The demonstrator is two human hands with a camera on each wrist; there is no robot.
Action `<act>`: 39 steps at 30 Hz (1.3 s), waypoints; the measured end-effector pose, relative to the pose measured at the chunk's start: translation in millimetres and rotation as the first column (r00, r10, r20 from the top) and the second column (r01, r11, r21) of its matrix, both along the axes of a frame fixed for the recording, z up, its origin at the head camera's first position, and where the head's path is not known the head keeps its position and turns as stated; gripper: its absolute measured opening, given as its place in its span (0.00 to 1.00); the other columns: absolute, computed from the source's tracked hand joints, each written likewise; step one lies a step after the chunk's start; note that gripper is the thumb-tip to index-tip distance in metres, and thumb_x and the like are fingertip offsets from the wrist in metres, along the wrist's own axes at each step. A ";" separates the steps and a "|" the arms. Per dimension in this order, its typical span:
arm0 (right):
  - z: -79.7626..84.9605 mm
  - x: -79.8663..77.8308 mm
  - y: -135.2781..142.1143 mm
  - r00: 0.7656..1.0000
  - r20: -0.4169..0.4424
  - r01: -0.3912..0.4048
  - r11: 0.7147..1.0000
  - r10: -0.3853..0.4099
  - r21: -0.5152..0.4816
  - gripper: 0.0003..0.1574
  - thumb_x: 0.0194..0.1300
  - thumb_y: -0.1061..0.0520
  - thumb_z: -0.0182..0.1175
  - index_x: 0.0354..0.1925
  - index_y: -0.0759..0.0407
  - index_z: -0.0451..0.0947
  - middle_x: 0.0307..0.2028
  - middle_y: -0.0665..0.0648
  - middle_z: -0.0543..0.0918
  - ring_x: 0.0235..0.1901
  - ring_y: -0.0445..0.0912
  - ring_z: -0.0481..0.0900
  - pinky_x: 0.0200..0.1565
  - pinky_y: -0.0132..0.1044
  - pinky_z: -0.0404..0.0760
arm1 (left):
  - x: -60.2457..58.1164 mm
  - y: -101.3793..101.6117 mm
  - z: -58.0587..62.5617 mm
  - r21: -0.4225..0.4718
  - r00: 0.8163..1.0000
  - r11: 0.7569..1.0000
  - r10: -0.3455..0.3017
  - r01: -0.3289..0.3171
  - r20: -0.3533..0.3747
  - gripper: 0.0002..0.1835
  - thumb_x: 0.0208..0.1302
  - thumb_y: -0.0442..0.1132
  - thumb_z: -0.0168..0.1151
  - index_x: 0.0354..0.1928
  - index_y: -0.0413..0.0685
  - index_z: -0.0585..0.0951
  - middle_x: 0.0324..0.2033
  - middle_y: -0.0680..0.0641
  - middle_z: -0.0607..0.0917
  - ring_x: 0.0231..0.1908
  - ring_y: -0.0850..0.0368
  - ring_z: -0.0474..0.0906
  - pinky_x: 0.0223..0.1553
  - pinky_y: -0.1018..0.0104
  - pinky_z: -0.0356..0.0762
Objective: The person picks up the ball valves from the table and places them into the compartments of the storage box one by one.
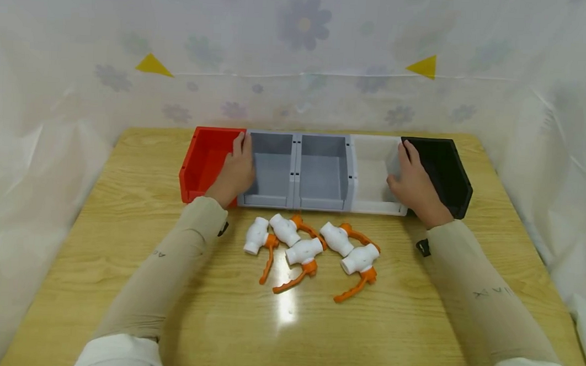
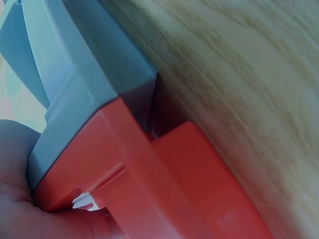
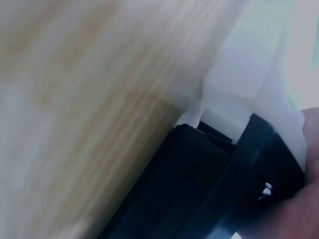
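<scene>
In the head view, a row of storage bins stands side by side. My left hand (image 1: 238, 170) grips the adjoining walls of the red bin (image 1: 188, 172) and the left grey bin (image 1: 264, 201). In the left wrist view, thumb and fingers straddle where the red bin (image 2: 144, 169) meets the grey bin (image 2: 75, 84). My right hand (image 1: 416, 186) grips the walls where the white bin (image 1: 378, 208) meets the black bin (image 1: 464, 186). The right wrist view shows that hand (image 3: 294, 214) around the black bin's edge (image 3: 249, 164). Between them is another grey bin (image 1: 321, 205).
Several white ball valves with orange handles, among them a leftmost valve (image 1: 256, 236) and a rightmost valve (image 1: 361, 258), lie in front of the bins on the wooden table (image 1: 284, 348). Behind the table hangs a flowered sheet (image 1: 297, 95) with yellow triangles.
</scene>
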State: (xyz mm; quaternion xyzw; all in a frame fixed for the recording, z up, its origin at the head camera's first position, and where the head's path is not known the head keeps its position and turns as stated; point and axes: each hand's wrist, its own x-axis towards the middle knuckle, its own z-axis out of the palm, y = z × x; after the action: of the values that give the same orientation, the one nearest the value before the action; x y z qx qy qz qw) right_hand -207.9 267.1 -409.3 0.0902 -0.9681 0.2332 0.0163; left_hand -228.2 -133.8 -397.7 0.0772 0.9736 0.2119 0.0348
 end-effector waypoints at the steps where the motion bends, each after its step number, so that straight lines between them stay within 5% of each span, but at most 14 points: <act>1: -0.4 -2.1 -0.2 1.000 0.000 -0.001 1.000 0.001 0.004 0.47 0.66 0.59 0.49 0.72 0.60 0.33 0.72 0.57 0.32 0.50 0.64 0.70 0.41 0.55 0.71 | 0.5 0.2 -0.2 -0.007 1.000 1.000 0.007 -0.007 -0.012 0.36 0.69 0.37 0.43 0.72 0.42 0.38 0.70 0.43 0.39 0.50 0.35 0.66 0.56 0.49 0.66; 4: -1.6 -7.8 -1.1 1.000 -0.004 -0.007 1.000 0.007 0.013 0.46 0.66 0.58 0.48 0.72 0.60 0.34 0.72 0.56 0.32 0.34 0.60 0.74 0.32 0.49 0.70 | 0.4 0.1 -1.7 -0.014 0.999 1.000 0.023 -0.024 -0.049 0.35 0.69 0.36 0.43 0.72 0.40 0.41 0.70 0.41 0.42 0.47 0.35 0.67 0.54 0.49 0.67; 8: -1.9 -15.5 -2.6 1.000 -0.008 -0.012 1.000 0.012 0.022 0.45 0.67 0.58 0.47 0.72 0.59 0.35 0.72 0.55 0.33 0.18 0.52 0.68 0.25 0.44 0.65 | -3.2 -1.3 -4.6 -0.038 0.993 0.999 0.034 -0.038 -0.111 0.34 0.68 0.36 0.44 0.71 0.37 0.44 0.69 0.38 0.45 0.42 0.35 0.70 0.52 0.48 0.69; 13: -0.5 -26.9 -7.6 1.000 -0.016 -0.003 1.000 0.004 0.012 0.44 0.67 0.58 0.45 0.73 0.57 0.35 0.72 0.53 0.33 0.15 0.50 0.64 0.23 0.43 0.63 | -12.5 -6.0 -8.4 -0.031 0.981 0.998 0.057 -0.063 -0.185 0.33 0.68 0.36 0.44 0.71 0.37 0.47 0.69 0.38 0.49 0.37 0.36 0.70 0.46 0.48 0.71; 27: -0.4 -55.7 -20.5 0.999 0.006 0.035 0.999 -0.035 -0.007 0.42 0.66 0.60 0.41 0.73 0.53 0.35 0.72 0.49 0.33 0.18 0.53 0.64 0.26 0.45 0.61 | -37.9 -16.5 -11.2 -0.022 0.970 0.995 0.091 -0.098 -0.227 0.33 0.67 0.37 0.46 0.71 0.40 0.49 0.68 0.40 0.51 0.40 0.35 0.71 0.40 0.45 0.74; 39: -6.5 -74.2 -19.4 1.000 0.011 0.018 0.999 -0.018 -0.034 0.43 0.66 0.59 0.41 0.73 0.50 0.34 0.72 0.46 0.32 0.15 0.53 0.61 0.23 0.44 0.62 | -52.1 -16.5 -10.8 -0.019 0.977 0.991 0.128 -0.134 -0.171 0.33 0.68 0.38 0.45 0.72 0.44 0.47 0.70 0.44 0.48 0.42 0.36 0.70 0.40 0.45 0.73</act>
State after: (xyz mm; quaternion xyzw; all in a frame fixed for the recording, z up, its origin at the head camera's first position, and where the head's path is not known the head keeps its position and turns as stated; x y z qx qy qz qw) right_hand -282.1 247.7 -415.9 0.0799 -0.9648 0.2503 0.0146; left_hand -280.3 -150.3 -408.4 0.0301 0.9791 0.1915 -0.0612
